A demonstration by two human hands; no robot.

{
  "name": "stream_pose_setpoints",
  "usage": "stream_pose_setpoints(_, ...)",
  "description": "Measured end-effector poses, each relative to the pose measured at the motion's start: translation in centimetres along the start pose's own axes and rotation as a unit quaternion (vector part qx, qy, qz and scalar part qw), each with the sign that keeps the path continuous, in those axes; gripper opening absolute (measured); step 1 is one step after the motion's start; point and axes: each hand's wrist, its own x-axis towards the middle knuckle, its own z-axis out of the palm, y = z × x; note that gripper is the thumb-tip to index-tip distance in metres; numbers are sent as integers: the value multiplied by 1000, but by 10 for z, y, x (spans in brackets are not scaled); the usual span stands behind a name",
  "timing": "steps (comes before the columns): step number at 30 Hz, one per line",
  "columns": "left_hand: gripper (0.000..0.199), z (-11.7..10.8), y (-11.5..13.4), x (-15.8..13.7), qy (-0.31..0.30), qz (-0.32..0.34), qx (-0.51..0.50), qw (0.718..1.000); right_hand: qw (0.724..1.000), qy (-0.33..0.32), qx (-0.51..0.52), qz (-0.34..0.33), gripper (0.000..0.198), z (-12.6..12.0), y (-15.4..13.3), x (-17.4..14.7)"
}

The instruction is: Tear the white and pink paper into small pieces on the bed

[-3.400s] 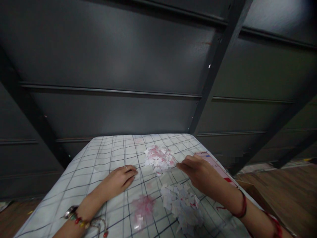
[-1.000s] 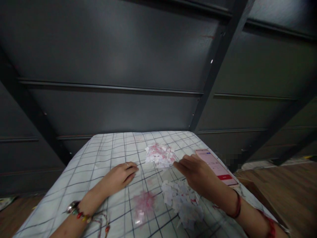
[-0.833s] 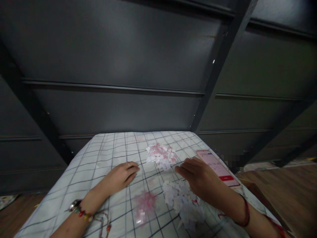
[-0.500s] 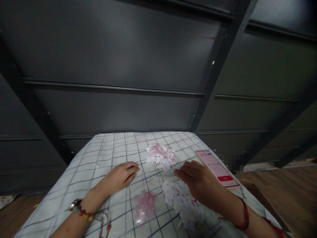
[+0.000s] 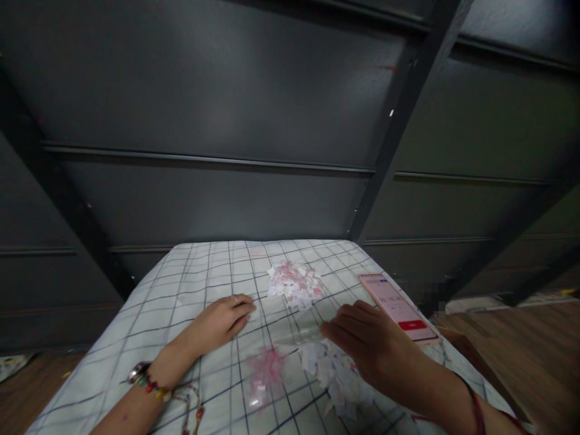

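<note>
My left hand [image 5: 224, 320] lies on the checked cloth, palm down, with its fingers stretched out and nothing in them. My right hand [image 5: 362, 338] is closed in a pinch above a near heap of white paper scraps [image 5: 333, 374]. From its fingertips a thin, see-through strip of plastic film [image 5: 299, 337] seems to stretch left, blurred. Farther back sits a heap of white and pink scraps [image 5: 294, 284]. Between my forearms lies a small pile of clear and pink plastic pieces [image 5: 267, 374]. My right hand partly hides the near heap.
A phone [image 5: 399, 308] with a running timer lies at the table's right edge. The checked cloth [image 5: 199, 272] covers the table. A dark metal panel wall [image 5: 226, 199] rises behind it. Wooden floor [image 5: 521, 344] shows at the right.
My right hand has moved slightly toward me, away from the far heap, and the see-through strip shows more clearly. My left hand has stayed in place.
</note>
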Motion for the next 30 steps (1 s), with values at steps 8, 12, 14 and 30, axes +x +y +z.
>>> stream_pose_setpoints(8, 30, 1, 0, 0, -3, 1, 0, 1000, 992, -38, -95, 74, 30, 19, 41, -3)
stream_pose_setpoints(12, 29, -1, 1, -1, 3, -5, 10, 1000, 991, -63, -87, 80, 34, 30, 53, -3)
stream_pose_setpoints(14, 29, -1, 2, -1, 9, -9, 15, 1000, 992, -70, -80, 74, 35, 31, 54, -3)
stream_pose_setpoints(30, 27, 0, -1, 1, 37, 12, 4, 999, 991, -29, -106, 73, 35, 16, 63, -34)
